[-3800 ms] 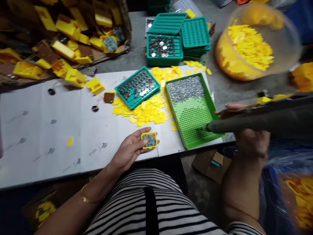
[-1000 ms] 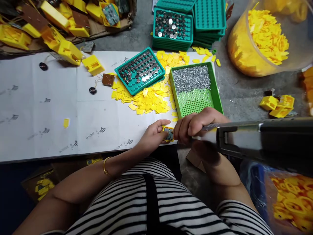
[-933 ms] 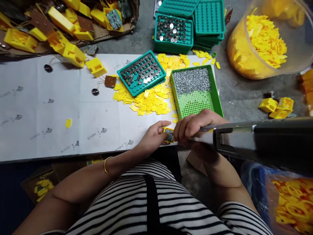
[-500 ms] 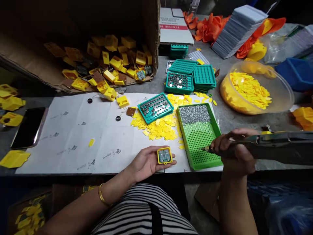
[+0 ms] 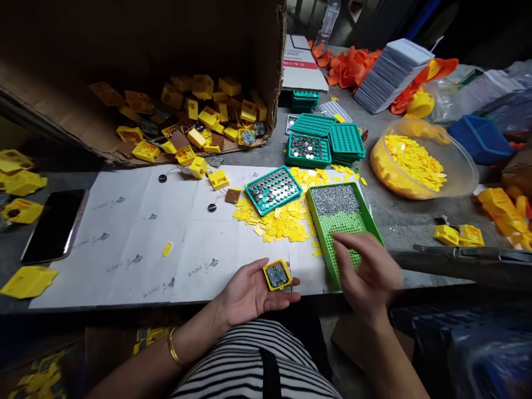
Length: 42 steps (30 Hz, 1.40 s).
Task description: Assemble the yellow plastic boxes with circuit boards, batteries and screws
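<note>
My left hand (image 5: 249,291) is palm up and holds a small square yellow plastic case (image 5: 277,275) on its fingers. A grey-green circuit board sits in the open face of the case. My right hand (image 5: 368,274) is over the front of the green perforated tray (image 5: 326,244), blurred by motion. Whether its fingers pinch anything cannot be made out. Small silvery screws (image 5: 334,200) fill the back part of that tray. To the right of my right hand is a long dark power screwdriver (image 5: 469,256), apart from the hand.
Loose yellow plastic tabs (image 5: 282,221) lie around a teal tray of button cells (image 5: 273,189). An open cardboard box (image 5: 276,72) with yellow cases stands back left. A clear bowl (image 5: 461,166) of yellow tabs is at right. A phone (image 5: 56,226) lies left on the table.
My right hand has let go of the power screwdriver and moved left over the green tray. The screwdriver has shifted right and down. The left hand still holds the case, now slightly tilted.
</note>
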Each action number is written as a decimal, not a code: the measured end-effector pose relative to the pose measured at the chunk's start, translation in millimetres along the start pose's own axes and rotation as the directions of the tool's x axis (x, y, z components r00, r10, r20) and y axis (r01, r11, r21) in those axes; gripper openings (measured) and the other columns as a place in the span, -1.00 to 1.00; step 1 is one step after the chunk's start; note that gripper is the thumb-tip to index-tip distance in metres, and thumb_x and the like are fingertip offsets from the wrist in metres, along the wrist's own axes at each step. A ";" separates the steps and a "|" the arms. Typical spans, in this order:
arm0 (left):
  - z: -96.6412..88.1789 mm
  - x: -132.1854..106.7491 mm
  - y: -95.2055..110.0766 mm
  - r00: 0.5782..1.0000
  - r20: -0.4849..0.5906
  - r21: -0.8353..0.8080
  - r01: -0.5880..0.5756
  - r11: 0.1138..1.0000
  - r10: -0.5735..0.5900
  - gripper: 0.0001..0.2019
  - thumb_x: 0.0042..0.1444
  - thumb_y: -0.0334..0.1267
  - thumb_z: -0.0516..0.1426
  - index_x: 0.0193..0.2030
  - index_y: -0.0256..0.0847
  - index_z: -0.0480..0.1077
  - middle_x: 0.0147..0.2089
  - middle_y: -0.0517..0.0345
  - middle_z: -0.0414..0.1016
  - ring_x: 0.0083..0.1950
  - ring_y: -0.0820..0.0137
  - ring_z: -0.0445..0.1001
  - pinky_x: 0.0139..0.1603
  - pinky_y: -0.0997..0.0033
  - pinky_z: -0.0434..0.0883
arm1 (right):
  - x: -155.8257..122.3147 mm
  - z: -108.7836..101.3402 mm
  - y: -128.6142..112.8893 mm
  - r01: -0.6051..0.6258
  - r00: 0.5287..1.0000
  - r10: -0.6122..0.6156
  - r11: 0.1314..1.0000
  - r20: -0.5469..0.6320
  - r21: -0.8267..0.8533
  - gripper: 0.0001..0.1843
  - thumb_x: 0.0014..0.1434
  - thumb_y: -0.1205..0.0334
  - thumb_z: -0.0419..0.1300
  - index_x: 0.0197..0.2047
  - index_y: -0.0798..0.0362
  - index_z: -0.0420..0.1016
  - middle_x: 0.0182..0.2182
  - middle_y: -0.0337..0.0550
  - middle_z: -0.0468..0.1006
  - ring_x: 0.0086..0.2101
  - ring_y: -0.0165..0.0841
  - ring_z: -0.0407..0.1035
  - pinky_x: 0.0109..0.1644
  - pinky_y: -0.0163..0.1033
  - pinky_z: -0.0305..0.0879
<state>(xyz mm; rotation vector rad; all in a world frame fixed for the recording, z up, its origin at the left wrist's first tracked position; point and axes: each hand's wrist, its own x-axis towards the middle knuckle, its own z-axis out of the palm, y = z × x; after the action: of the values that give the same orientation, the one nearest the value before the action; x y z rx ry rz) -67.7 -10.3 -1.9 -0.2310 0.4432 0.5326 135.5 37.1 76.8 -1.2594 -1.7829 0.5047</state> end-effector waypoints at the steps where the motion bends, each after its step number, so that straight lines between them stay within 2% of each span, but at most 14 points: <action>1: 0.1 -2.7 -0.4 1.000 0.011 0.010 0.007 1.000 -0.007 -0.56 0.24 -0.06 0.02 0.10 -0.40 0.31 -0.01 -0.30 0.55 -0.17 0.09 0.63 -0.27 0.32 0.51 | 13.3 16.9 2.4 0.074 0.992 -0.066 0.995 0.103 -0.070 -0.80 0.28 0.23 0.15 -0.06 -0.09 0.53 -0.26 -0.16 0.54 -0.29 -0.34 0.41 -0.19 -0.19 0.34; 3: 0.1 -9.7 0.4 0.999 0.000 0.024 -0.036 0.999 0.036 -0.59 0.26 -0.08 0.01 0.09 -0.35 0.31 -0.01 -0.28 0.55 -0.31 0.22 0.62 -0.42 0.43 0.46 | 44.9 50.2 13.0 0.139 0.965 -0.085 0.968 0.248 -0.209 -0.75 0.32 0.23 0.06 -0.06 -0.01 0.55 -0.25 -0.08 0.54 -0.26 -0.30 0.41 -0.24 -0.20 0.29; 6: -1.5 -22.4 5.0 0.989 -0.049 0.051 -0.138 0.989 0.140 -0.66 0.26 -0.12 0.02 0.04 -0.30 0.34 -0.02 -0.24 0.55 -0.36 0.31 0.59 -0.46 0.46 0.42 | 86.7 87.8 31.1 0.213 0.914 -0.018 0.872 0.406 -0.440 -0.70 0.33 0.21 0.02 -0.05 -0.05 0.57 -0.19 -0.04 0.53 -0.14 -0.20 0.35 -0.30 -0.21 0.20; 10: -6.7 -35.0 12.6 0.977 -0.079 0.081 -0.190 0.978 0.196 -0.67 0.26 -0.13 0.02 0.05 -0.29 0.36 -0.02 -0.21 0.55 -0.35 0.32 0.57 -0.46 0.45 0.41 | 110.0 107.5 40.1 0.347 0.822 0.010 0.783 0.569 -0.516 -0.68 0.32 0.28 0.01 -0.09 -0.09 0.60 -0.19 -0.04 0.50 -0.15 -0.19 0.28 -0.34 -0.20 0.11; 19: -12.9 -36.8 22.1 0.965 -0.093 0.126 -0.234 0.964 0.246 -0.71 0.23 -0.16 0.06 0.00 -0.26 0.40 0.01 -0.18 0.53 -0.33 0.31 0.57 -0.45 0.44 0.41 | 119.9 109.9 36.5 0.451 0.717 0.034 0.739 0.696 -0.501 -0.74 0.29 0.34 0.05 -0.20 0.00 0.59 -0.25 -0.04 0.50 -0.15 -0.20 0.26 -0.33 -0.20 0.10; 22: -9.9 -37.5 23.1 0.961 -0.099 0.154 -0.243 0.958 0.260 -0.72 0.25 -0.18 0.04 0.01 -0.26 0.40 0.02 -0.17 0.52 -0.32 0.31 0.56 -0.45 0.44 0.40 | 124.6 107.6 36.4 0.431 0.720 0.041 0.756 0.693 -0.493 -0.78 0.25 0.36 0.08 -0.22 0.03 0.58 -0.22 -0.03 0.51 -0.13 -0.19 0.29 -0.31 -0.21 0.14; 24: -7.3 -38.8 23.7 0.958 -0.103 0.173 -0.248 0.953 0.268 -0.72 0.25 -0.19 0.03 0.01 -0.27 0.40 0.01 -0.16 0.52 -0.32 0.31 0.56 -0.45 0.44 0.39 | 127.8 102.8 36.4 0.346 0.750 0.049 0.821 0.660 -0.454 -0.81 0.22 0.38 0.11 -0.21 0.05 0.57 -0.20 -0.04 0.53 -0.15 -0.23 0.33 -0.27 -0.22 0.19; 26: -5.2 -40.3 24.3 0.952 -0.114 0.197 -0.258 0.946 0.283 -0.71 0.25 -0.19 0.03 0.00 -0.27 0.41 0.00 -0.15 0.52 -0.31 0.32 0.56 -0.44 0.45 0.39 | 130.1 96.1 36.2 0.184 0.773 0.091 0.915 0.628 -0.358 -0.82 0.20 0.37 0.13 -0.20 0.08 0.55 -0.23 -0.09 0.57 -0.24 -0.31 0.39 -0.24 -0.23 0.24; 28: -4.2 -41.2 25.1 0.946 -0.126 0.224 -0.265 0.938 0.297 -0.71 0.24 -0.18 0.05 0.00 -0.26 0.42 0.00 -0.14 0.51 -0.30 0.32 0.56 -0.43 0.45 0.38 | 130.8 90.0 36.2 0.031 0.751 0.146 0.966 0.644 -0.256 -0.85 0.18 0.33 0.15 -0.22 0.09 0.55 -0.30 -0.15 0.60 -0.33 -0.38 0.41 -0.24 -0.25 0.27; 30: -4.4 -41.3 26.1 0.942 -0.134 0.244 -0.269 0.932 0.307 -0.71 0.23 -0.17 0.08 0.00 -0.26 0.43 0.01 -0.15 0.51 -0.30 0.32 0.56 -0.42 0.45 0.38 | 130.1 87.1 36.3 -0.013 0.705 0.167 0.975 0.689 -0.223 -0.87 0.16 0.28 0.19 -0.26 0.09 0.56 -0.35 -0.18 0.61 -0.36 -0.39 0.42 -0.26 -0.26 0.27; 32: -5.6 -41.0 26.8 0.940 -0.137 0.260 -0.272 0.927 0.314 -0.71 0.21 -0.16 0.09 -0.01 -0.25 0.44 0.02 -0.14 0.50 -0.29 0.32 0.56 -0.41 0.44 0.37 | 128.7 87.9 36.5 0.013 0.686 0.178 0.967 0.706 -0.256 -0.86 0.14 0.28 0.21 -0.25 0.09 0.58 -0.36 -0.18 0.61 -0.36 -0.37 0.44 -0.25 -0.25 0.27; 35: -7.5 -41.0 27.4 0.935 -0.125 0.280 -0.289 0.916 0.333 -0.70 0.21 -0.16 0.09 0.00 -0.24 0.45 0.04 -0.14 0.49 -0.28 0.32 0.56 -0.40 0.43 0.37 | 127.3 93.5 35.6 0.075 0.700 0.201 0.933 0.685 -0.351 -0.79 0.14 0.30 0.22 -0.14 0.06 0.60 -0.34 -0.15 0.63 -0.32 -0.34 0.46 -0.23 -0.24 0.26; 38: -8.0 -43.1 28.0 0.923 -0.113 0.303 -0.320 0.898 0.367 -0.68 0.20 -0.15 0.10 0.02 -0.25 0.45 0.05 -0.16 0.49 -0.26 0.31 0.56 -0.37 0.41 0.38 | 126.8 99.6 30.9 0.202 0.680 0.189 0.881 0.709 -0.428 -0.78 0.15 0.33 0.19 -0.16 0.00 0.62 -0.31 -0.14 0.63 -0.29 -0.31 0.46 -0.26 -0.24 0.22; 42: -6.3 -48.7 30.7 0.873 -0.150 0.386 -0.380 0.841 0.464 -0.61 0.15 -0.21 0.19 0.11 -0.24 0.43 0.17 -0.16 0.43 -0.10 0.24 0.56 -0.17 0.34 0.44 | 125.0 105.9 20.8 0.355 0.662 0.194 0.770 0.724 -0.531 -0.76 0.15 0.38 0.13 -0.21 0.04 0.63 -0.31 -0.05 0.62 -0.29 -0.25 0.44 -0.33 -0.21 0.15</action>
<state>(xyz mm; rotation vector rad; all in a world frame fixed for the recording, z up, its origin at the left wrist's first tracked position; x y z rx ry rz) -123.9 -7.9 12.1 0.1551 0.8257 0.8572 45.5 174.2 56.9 -1.5220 -2.9122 0.3887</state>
